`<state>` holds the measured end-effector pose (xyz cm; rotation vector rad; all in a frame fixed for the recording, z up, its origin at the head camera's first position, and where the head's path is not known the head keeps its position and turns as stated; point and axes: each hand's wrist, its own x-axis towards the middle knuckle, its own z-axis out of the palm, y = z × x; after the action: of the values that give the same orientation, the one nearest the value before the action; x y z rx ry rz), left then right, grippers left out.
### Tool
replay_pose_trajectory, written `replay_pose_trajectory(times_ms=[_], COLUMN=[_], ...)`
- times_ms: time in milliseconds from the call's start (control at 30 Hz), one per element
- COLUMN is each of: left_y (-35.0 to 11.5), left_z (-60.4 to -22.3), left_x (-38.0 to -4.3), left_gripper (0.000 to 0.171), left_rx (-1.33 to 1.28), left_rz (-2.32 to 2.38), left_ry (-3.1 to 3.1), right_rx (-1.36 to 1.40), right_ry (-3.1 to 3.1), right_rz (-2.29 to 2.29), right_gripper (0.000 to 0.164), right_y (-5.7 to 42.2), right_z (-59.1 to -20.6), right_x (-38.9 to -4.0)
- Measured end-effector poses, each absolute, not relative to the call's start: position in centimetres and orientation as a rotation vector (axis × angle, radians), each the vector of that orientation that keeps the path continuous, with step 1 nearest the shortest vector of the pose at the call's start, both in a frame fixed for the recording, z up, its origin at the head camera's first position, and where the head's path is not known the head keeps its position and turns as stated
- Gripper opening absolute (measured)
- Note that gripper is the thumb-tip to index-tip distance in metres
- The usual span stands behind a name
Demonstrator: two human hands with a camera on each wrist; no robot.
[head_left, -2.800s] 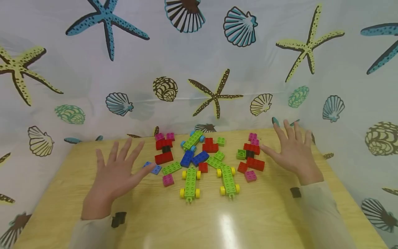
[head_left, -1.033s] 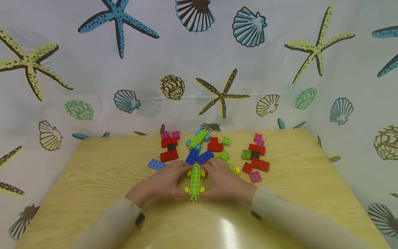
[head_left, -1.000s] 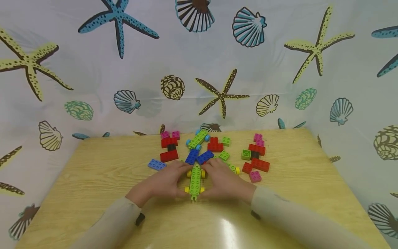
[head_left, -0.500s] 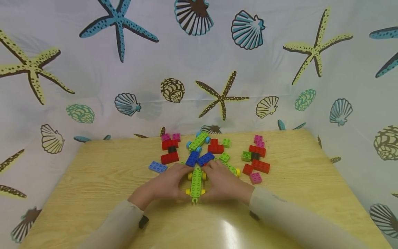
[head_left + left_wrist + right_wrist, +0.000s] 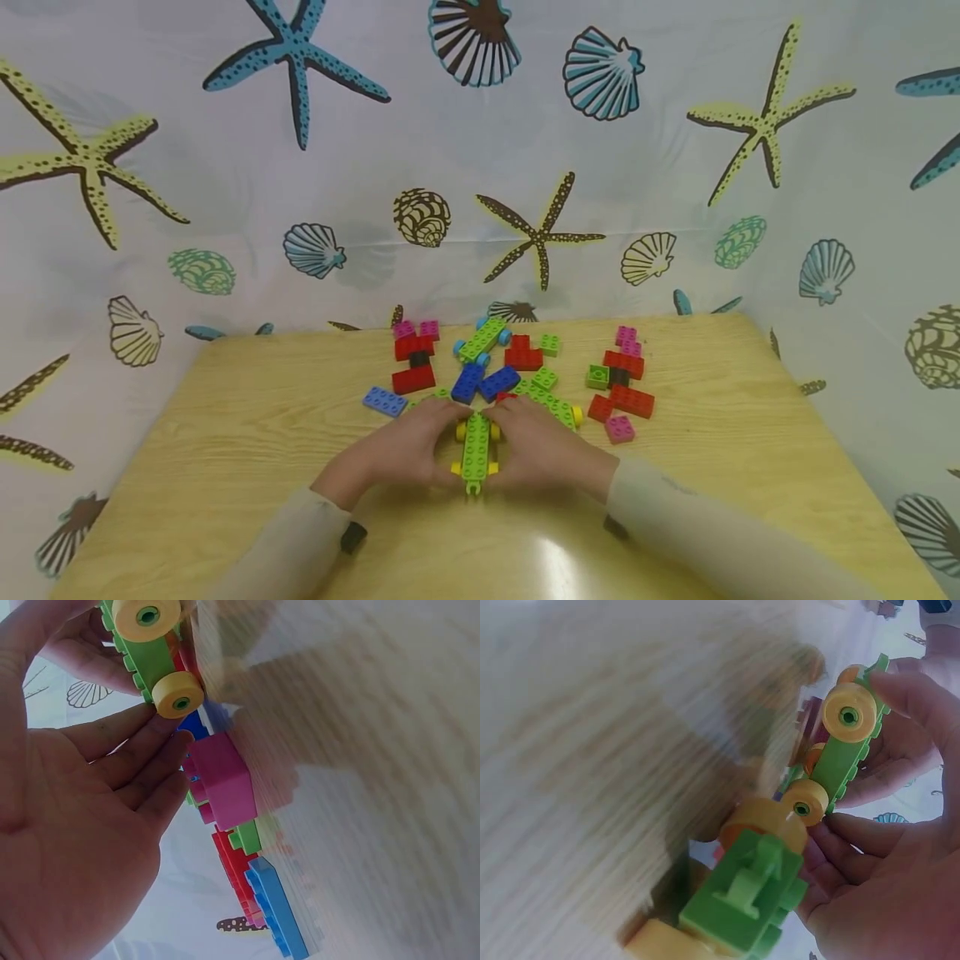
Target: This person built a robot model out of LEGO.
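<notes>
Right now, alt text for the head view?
A person's left hand and right hand hold a green studded plastic car base with yellow wheels. Beyond, multicoloured plastic bricks lie on a wood-grain table before a white starfish-and-shell-print cloth.

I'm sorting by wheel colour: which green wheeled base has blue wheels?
The back base, behind the dark blue bricks. The front base, between left hand and right hand, and the right base, partly hidden, show yellow wheels.
</notes>
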<state>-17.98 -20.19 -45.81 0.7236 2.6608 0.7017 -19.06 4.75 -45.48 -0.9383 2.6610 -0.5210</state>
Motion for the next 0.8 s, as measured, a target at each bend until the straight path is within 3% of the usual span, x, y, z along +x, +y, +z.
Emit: replay_pose_trajectory(times_ms=[400,800], left_y=[-19.9,-17.9], left_z=[-45.4,-45.4], left_x=[-15.6,-10.9], left_gripper=[0.100,0.099], left_rx=[0.681,0.535], left_rz=[0.822,0.927], left_ry=[2.666,2.604], right_rx=[-0.932,-0.828], right_ry=[2.630,2.537], right_rz=[-0.661,-0.745], right_gripper=[0.107,0.103], right_y=[5.9,7.9], right_z=[-44.0,-44.6], right_x=[-17.2,-13.3])
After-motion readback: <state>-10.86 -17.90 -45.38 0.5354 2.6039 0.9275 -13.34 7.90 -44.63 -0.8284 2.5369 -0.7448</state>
